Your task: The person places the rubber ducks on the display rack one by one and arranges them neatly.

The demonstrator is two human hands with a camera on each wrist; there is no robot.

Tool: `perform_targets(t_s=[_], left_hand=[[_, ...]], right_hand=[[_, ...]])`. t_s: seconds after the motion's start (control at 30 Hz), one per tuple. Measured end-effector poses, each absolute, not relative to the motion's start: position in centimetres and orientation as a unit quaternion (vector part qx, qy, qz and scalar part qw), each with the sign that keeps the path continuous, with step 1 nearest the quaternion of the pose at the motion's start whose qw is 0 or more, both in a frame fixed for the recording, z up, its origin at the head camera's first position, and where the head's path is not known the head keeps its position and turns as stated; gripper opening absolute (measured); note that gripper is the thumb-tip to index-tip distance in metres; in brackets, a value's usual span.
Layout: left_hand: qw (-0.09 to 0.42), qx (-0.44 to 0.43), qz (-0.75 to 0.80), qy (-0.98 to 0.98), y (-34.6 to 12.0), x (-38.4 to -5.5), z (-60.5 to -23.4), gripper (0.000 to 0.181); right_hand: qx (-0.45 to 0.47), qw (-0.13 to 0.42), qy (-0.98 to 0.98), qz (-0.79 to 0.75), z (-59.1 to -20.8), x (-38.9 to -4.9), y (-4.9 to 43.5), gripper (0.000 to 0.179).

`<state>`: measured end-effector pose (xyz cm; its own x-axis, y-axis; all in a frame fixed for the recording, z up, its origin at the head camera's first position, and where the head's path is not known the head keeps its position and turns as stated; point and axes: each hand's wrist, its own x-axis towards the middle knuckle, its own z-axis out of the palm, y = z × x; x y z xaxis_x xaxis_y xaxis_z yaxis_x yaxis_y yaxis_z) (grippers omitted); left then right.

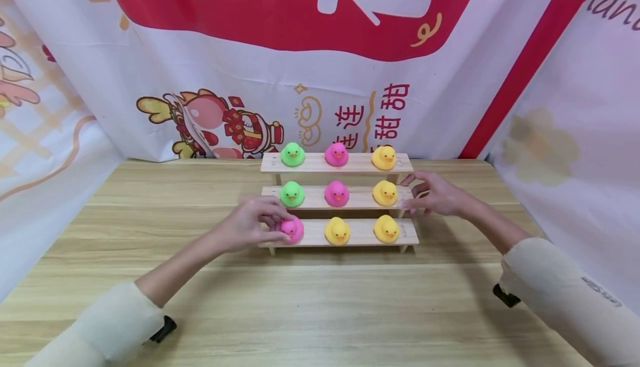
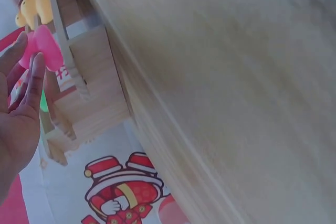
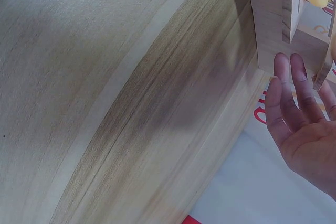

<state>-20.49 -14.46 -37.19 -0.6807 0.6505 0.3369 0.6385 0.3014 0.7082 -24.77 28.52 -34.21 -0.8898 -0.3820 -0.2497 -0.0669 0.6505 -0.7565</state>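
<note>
A three-step wooden stand (image 1: 360,238) holds several toy ducks. At the left end of its lowest step sits a pink duck (image 1: 296,229); my left hand (image 1: 255,224) pinches it between thumb and fingers, as the left wrist view also shows around the pink duck (image 2: 48,48). On that step are two yellow ducks (image 1: 337,231). Both upper steps carry green (image 1: 292,194), pink (image 1: 337,194) and yellow (image 1: 385,193) ducks. My right hand (image 1: 434,194) is at the stand's right end, loosely bent fingers beside the middle step; the right wrist view shows no duck in this hand (image 3: 310,129).
The stand is on a wood-grain table (image 1: 320,311). Behind it hangs a white and red printed cloth (image 1: 280,39), with more cloth along both sides. A dark strap end (image 1: 164,329) shows at the left sleeve and another (image 1: 506,296) at the right.
</note>
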Motion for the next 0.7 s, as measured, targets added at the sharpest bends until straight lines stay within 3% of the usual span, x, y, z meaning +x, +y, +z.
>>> perform_targets(t_s=[0.7], left_hand=[[0.003, 0.394, 0.393, 0.831, -13.83, -20.26, -37.27, 0.028]], right_hand=[[-0.135, 0.194, 0.887, -0.397, -34.31, -24.69, 28.65, 0.054]])
